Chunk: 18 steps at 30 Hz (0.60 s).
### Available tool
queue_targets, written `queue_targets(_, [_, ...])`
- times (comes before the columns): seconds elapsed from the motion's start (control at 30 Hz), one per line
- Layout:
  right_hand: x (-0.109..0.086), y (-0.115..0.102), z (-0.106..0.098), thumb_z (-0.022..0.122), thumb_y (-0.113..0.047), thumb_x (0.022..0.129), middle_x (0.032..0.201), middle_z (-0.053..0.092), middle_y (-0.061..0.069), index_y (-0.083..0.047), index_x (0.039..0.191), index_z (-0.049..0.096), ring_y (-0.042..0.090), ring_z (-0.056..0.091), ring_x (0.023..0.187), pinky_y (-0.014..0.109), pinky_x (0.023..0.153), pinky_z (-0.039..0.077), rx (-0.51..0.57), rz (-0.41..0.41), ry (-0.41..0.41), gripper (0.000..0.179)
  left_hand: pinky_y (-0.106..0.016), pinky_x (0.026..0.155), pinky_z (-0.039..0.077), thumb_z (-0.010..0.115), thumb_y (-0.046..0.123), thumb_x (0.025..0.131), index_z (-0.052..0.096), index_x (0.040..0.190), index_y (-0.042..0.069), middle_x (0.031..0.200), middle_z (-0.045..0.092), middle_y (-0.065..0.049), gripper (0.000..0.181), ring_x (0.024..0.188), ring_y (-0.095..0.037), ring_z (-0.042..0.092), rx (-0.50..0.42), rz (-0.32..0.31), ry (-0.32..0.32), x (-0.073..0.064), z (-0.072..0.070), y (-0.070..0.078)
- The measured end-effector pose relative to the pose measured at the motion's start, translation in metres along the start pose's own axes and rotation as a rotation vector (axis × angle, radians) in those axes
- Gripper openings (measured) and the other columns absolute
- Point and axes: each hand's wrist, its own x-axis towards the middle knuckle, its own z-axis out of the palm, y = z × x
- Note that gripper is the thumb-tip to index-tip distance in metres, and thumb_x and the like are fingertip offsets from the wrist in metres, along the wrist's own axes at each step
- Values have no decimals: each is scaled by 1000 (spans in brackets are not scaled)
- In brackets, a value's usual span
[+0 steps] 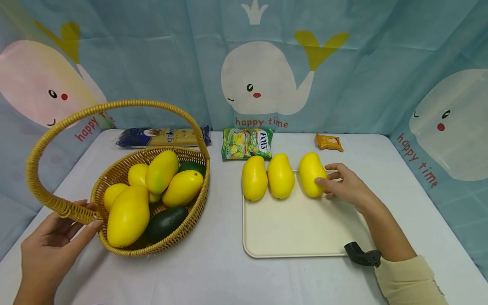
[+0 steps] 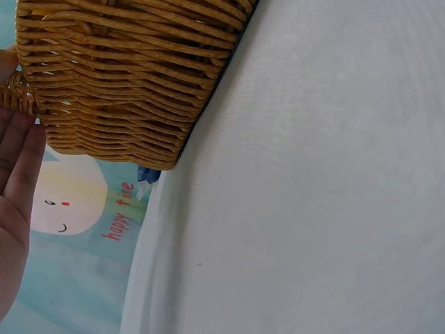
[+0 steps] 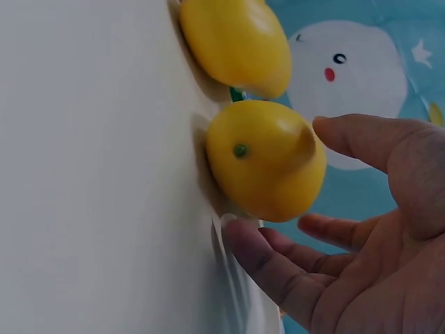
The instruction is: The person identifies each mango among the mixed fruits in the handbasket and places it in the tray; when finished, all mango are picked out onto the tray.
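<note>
My left hand (image 1: 49, 250) grips a wicker basket (image 1: 190, 223) where its tall handle (image 1: 146, 103) meets the rim, thumb in front and fingers behind. Several yellow mangoes (image 1: 127, 218) and dark green fruits that look like avocados (image 1: 166, 223) fill it. Three more mangoes lie in a row along the far edge of a cream tray (image 1: 297, 233). Around the rightmost mango (image 1: 312, 173) my right hand (image 1: 345, 186) is spread, thumb close to its near side. In the right wrist view that mango (image 3: 268, 163) sits between loosely extended fingers and thumb (image 3: 358, 139).
Behind the tray lie a green candy bag (image 1: 248, 144) and a small orange packet (image 1: 329, 142). A blue pasta pack (image 1: 164, 137) is behind the basket. A black curved object (image 1: 362, 254) is by my right wrist. A whale-print curtain (image 1: 263, 76) backs the white table (image 1: 213, 275).
</note>
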Motion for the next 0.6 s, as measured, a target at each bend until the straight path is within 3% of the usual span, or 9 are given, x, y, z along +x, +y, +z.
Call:
queue_targets(0.2, [-5, -8, -3, 62, -51, 96, 148, 37, 28, -2, 154, 26, 43, 52, 123, 60, 104, 45, -55, -23, 82, 84, -9, 85, 50, 76, -17, 79, 62, 129, -3, 120, 65, 2, 54, 104, -5, 63, -9, 14, 1, 1, 0, -1])
queue_targets(0.33, [-12, -22, 1, 62, -45, 98, 152, 35, 25, -4, 154, 29, 47, 39, 135, 63, 107, 41, -94, -95, 151, 77, -9, 85, 50, 77, -17, 78, 63, 130, -1, 120, 65, 4, 56, 104, -4, 63, -19, 6, 2, 2, -1, -1])
queue_targets(0.5, [-22, -50, 22, 65, -34, 98, 149, 40, 22, -3, 147, 41, 45, 43, 131, 63, 107, 41, -205, -281, 214, 63, -10, 86, 50, 75, -21, 77, 62, 130, -3, 120, 65, 0, 58, 105, -7, 63, -42, 9, 2, 2, -1, 1])
queue_targets(0.6, [-28, -70, 42, 67, -25, 96, 143, 47, 19, -3, 140, 49, 40, 50, 125, 58, 106, 44, -197, -410, 227, 53, -11, 87, 51, 74, -23, 76, 61, 130, -5, 121, 65, -2, 58, 106, -9, 64, -52, 21, 0, 2, -1, 1])
